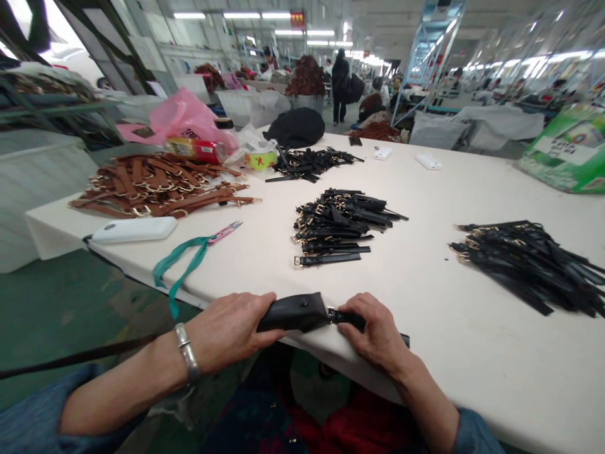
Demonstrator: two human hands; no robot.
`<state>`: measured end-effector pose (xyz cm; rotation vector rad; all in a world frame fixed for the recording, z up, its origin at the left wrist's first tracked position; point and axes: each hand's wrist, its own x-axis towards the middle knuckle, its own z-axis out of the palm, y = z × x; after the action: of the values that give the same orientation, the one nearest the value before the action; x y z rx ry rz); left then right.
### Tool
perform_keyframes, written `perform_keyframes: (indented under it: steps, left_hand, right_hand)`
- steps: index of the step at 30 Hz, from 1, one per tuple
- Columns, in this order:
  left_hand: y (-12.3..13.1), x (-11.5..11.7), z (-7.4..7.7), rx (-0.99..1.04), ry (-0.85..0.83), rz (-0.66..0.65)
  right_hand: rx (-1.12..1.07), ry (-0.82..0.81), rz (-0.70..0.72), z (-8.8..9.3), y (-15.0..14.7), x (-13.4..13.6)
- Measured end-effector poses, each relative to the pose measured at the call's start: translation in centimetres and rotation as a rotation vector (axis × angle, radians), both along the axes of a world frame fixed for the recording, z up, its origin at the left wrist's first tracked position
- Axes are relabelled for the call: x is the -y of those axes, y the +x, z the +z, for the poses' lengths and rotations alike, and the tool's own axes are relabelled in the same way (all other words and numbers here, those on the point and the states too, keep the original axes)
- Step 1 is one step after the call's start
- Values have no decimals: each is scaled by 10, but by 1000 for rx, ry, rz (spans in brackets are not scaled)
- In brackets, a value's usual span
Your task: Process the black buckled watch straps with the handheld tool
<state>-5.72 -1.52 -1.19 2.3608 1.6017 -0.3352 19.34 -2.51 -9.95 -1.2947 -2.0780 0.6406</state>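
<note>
At the table's front edge, my left hand (236, 321) grips a wide black leather strap (300, 312), fingers wrapped round it. A long dark strap runs off behind my left wrist to the left edge of the view. My right hand (373, 328) pinches a short black buckle strap (347, 318). Its small metal buckle (331, 314) lies right at the end of the wide strap; I cannot tell whether the two are joined. Beyond my hands lies a pile of short black buckle straps (335, 221). Another pile of black straps (529, 265) is off to the right.
Pink thread snips (224, 232) with a green ribbon (182, 268) lie at left, near a white oblong case (135, 229). Brown straps (155, 183) are heaped behind, beside a pink bag (184, 120). A green bag (570, 151) stands far right. A person (340, 85) is in the aisle.
</note>
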Motion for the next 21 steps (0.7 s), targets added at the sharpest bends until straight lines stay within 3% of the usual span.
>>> perform_keyframes:
  steps: [13, 21]
  left_hand:
    - [9, -1, 9, -75, 78, -112]
    - [21, -8, 12, -88, 18, -119]
  right_hand:
    - [-57, 5, -56, -3, -2, 1]
    - [-107, -79, -38, -7, 2, 2]
